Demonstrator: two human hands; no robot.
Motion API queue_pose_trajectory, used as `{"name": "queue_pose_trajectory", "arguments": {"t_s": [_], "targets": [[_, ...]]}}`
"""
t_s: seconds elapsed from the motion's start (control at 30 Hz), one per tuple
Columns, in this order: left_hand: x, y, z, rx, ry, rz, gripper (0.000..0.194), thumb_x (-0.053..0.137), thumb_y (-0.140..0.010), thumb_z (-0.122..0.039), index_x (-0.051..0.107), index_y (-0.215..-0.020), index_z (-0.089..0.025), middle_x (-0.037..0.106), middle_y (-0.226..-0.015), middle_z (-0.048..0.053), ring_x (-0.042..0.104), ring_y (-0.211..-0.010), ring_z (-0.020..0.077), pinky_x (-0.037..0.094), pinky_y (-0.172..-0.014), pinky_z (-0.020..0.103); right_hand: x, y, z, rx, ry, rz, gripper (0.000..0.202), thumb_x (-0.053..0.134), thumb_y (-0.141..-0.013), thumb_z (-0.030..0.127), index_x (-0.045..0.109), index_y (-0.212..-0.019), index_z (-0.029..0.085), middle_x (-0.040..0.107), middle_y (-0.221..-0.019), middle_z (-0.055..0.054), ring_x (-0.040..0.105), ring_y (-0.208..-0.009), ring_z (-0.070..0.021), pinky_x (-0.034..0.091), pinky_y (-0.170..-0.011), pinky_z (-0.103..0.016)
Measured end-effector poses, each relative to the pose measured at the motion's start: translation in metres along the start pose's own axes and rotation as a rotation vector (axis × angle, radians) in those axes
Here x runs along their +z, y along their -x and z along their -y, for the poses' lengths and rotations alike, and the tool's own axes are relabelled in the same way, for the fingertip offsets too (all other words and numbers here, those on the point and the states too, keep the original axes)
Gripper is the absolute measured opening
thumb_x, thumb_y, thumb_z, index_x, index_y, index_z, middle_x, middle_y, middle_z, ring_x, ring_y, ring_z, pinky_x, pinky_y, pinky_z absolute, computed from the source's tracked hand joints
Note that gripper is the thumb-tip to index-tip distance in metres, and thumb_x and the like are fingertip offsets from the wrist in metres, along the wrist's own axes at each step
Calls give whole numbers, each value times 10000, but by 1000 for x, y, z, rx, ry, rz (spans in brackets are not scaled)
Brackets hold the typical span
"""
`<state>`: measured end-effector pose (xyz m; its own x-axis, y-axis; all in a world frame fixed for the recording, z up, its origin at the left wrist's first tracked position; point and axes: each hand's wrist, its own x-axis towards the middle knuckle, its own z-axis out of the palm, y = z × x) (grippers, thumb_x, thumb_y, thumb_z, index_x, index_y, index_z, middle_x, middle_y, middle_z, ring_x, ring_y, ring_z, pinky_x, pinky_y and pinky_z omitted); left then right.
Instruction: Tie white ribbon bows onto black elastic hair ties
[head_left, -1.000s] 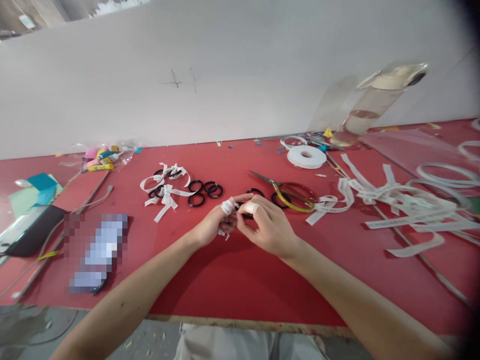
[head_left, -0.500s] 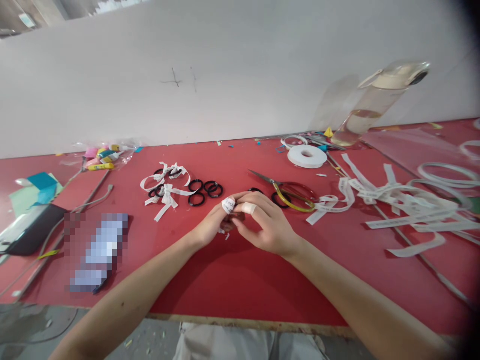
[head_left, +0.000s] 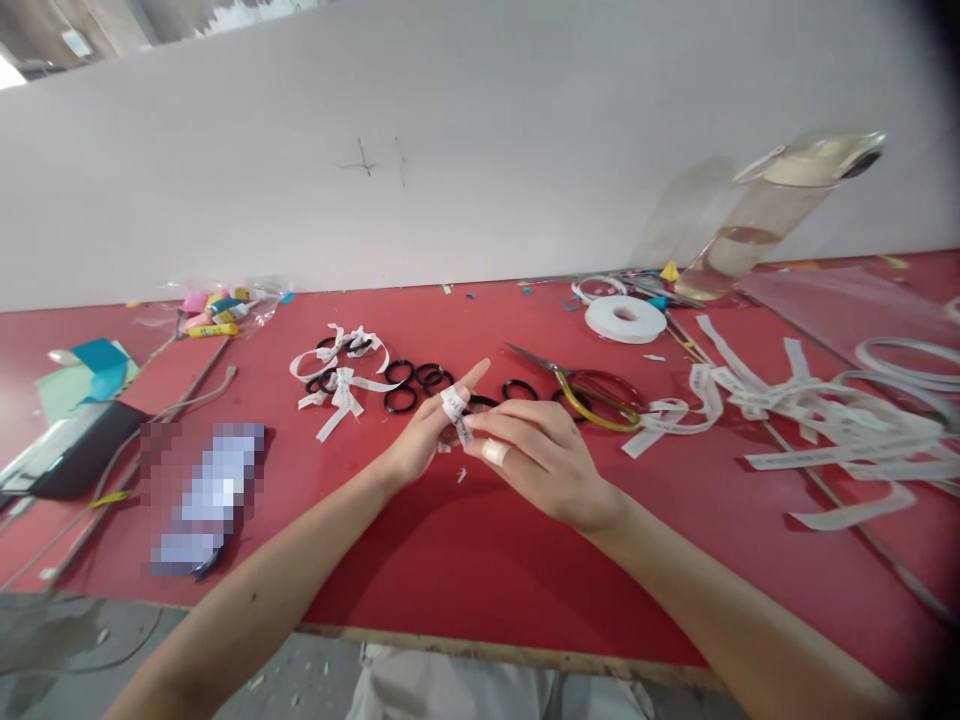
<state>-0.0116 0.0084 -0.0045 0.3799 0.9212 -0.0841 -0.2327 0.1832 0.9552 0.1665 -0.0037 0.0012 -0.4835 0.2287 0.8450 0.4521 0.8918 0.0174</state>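
Close together above the middle of the red table, both my hands work on a white printed ribbon (head_left: 454, 408). It wraps round a finger of my left hand (head_left: 420, 440), whose index finger points up and away. Fingertips of my right hand (head_left: 555, 460) pinch the ribbon near its lower end. Part of a black hair tie (head_left: 481, 401) shows between the hands; which fingers grip it is hidden. A pale strip like a bandage (head_left: 495, 452) circles one right finger. Black hair ties with white bows (head_left: 341, 385) lie beyond my left hand, plain black hair ties (head_left: 401, 399) beside them.
Yellow-handled scissors (head_left: 600, 395) lie beyond my right hand, with a white ribbon roll (head_left: 625, 319) behind. Cut ribbon strips (head_left: 847, 420) spread at the right. A bottle (head_left: 780, 220) stands by the grey wall. At left are a blurred-out flat object (head_left: 210, 500) and a dark case (head_left: 75, 450).
My left index finger has stretched out, and my right hand has turned, with its fingers now at the ribbon's lower end. More ribbon and a hair tie show. The view has shifted slightly.
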Motion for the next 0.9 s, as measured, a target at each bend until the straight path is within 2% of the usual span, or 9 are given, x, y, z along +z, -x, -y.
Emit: {"name": "queue_pose_trajectory", "arguments": {"t_s": [0.17,0.33,0.43,0.53,0.6,0.63,0.7,0.83,0.9], "targets": [[15,4,-7,-44,250,-107,627,630,-821,-485,532,-1401,-270,555,-823,-5,424,-593,77,348,-536,187,2,0,-2,-88,-24,64,148,530,-942,90,649,-964,176,757,-1041,-87,674,-881,-198,563,-749,-349],[20,7,-7,-124,340,-138,574,500,-898,-539,560,-1379,-231,619,-914,49,500,-664,116,411,-629,229,12,8,0,67,-208,97,182,515,-942,84,615,-1076,157,746,-1099,-116,731,-952,-188,613,-753,-283],[11,7,-8,54,20,-78,603,481,-907,-569,520,-1424,-261,605,-974,59,517,-787,157,424,-743,269,13,10,4,273,-405,49,142,521,-949,107,596,-1021,205,746,-1075,-86,748,-887,-169,620,-734,-278],[-4,6,-16,387,-566,-34,583,574,-875,-532,553,-1403,-287,562,-955,48,479,-849,182,383,-855,305,11,8,9,547,-609,-53,95,541,-956,136,551,-972,229,740,-1008,-50,741,-733,-136,619,-674,-264],[-9,6,-20,474,-773,-33,561,583,-867,-530,582,-1377,-297,550,-972,51,468,-855,194,368,-852,319,11,7,10,597,-656,-75,88,556,-953,145,538,-963,231,733,-988,-49,744,-781,-149,623,-697,-277],[-9,6,-20,471,-784,-42,559,576,-873,-531,581,-1378,-292,541,-948,45,461,-834,189,367,-840,316,10,7,9,565,-649,-63,95,558,-950,138,541,-964,231,731,-980,-49,743,-830,-156,622,-721,-282],[-3,7,-18,371,-633,-97,515,495,-927,-523,579,-1374,-281,527,-905,34,456,-808,173,371,-834,307,9,6,7,433,-589,-35,117,559,-941,112,555,-974,224,728,-963,-53,731,-893,-159,613,-760,-284],[19,9,-5,-17,38,-126,596,441,-918,-587,563,-1367,-215,517,-777,19,444,-703,152,394,-690,269,6,4,3,172,-452,96,125,526,-942,101,584,-990,202,731,-938,-72,710,-858,-164,595,-741,-281],[22,8,-2,-92,154,-126,614,470,-897,-579,564,-1361,-188,525,-783,23,442,-683,144,396,-669,264,4,4,3,131,-439,157,130,506,-947,107,585,-989,201,725,-886,-62,696,-802,-163,586,-701,-281]]}}
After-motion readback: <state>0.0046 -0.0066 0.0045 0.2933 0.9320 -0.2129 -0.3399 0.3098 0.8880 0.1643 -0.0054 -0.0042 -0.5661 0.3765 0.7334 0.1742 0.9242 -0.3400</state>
